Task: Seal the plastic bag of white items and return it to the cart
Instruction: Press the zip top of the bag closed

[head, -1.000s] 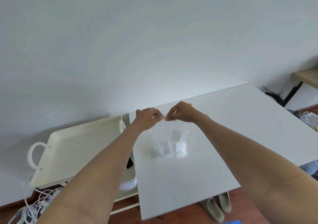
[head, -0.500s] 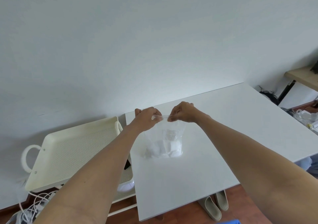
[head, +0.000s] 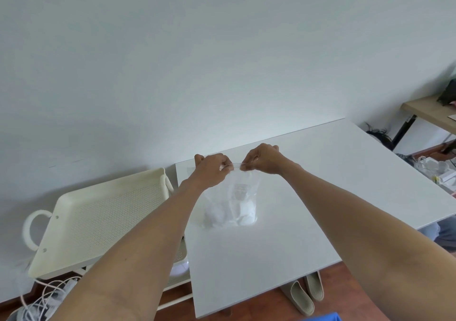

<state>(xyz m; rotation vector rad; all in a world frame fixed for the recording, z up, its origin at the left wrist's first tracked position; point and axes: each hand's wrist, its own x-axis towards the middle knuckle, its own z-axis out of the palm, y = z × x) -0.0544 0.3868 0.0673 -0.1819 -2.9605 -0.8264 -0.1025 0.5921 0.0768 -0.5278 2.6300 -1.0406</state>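
Observation:
A clear plastic bag (head: 237, 197) with white items in its bottom stands on the white table (head: 320, 185). My left hand (head: 212, 170) pinches the left end of the bag's top strip, and my right hand (head: 264, 159) pinches the right end. A short stretch of the strip shows between the two hands. The cream cart (head: 74, 207), with a perforated top tray and a loop handle, stands just left of the table.
White cables (head: 42, 298) lie on the floor under the cart. A pair of slippers (head: 303, 293) sits below the table's near edge. A wooden shelf (head: 429, 113) and clutter are at the far right. The wall runs behind the table.
My hands have drawn slightly apart along the bag's top strip. The view has shifted a little to the right; the bag stays in place on the table.

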